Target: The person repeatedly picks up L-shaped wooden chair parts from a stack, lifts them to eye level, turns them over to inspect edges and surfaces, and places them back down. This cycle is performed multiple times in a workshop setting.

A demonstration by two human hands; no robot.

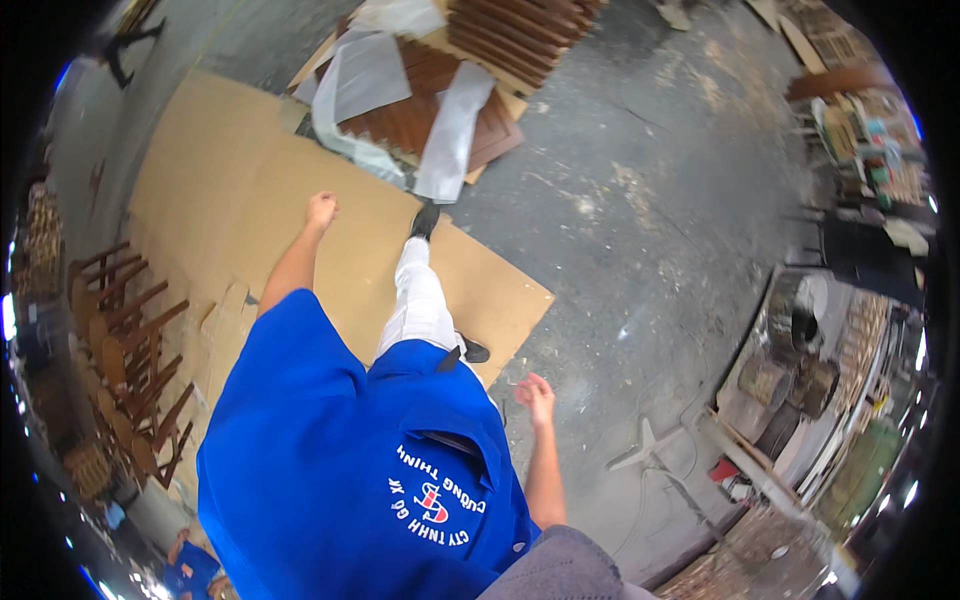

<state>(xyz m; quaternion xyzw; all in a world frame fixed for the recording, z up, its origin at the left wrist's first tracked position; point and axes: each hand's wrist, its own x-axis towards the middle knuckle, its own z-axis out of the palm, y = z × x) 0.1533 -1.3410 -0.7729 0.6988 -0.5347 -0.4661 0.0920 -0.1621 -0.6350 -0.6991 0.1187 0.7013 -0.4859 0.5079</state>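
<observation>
My left hand [322, 210] hangs out over a large brown cardboard sheet [240, 170] on the floor. Its fingers are curled in, and nothing shows in them. Off to my right side, my right hand [537, 397] is above the grey floor, fingers loosely bent and somewhat apart, with no object visible in it. Neither hand touches anything. Ahead of my front foot lies a stack of brown wooden panels [490, 125], partly covered by translucent white wrapping sheets [455, 130]. Slatted wooden pieces [520, 40] lie on the stack's far side.
Wooden chairs [130, 350] stand crowded on the left. To the right are a low platform with metal cans [765, 380] and a pale fan-like stand [648, 447] with a cable on the floor. A co-worker in blue [190, 570] appears at lower left.
</observation>
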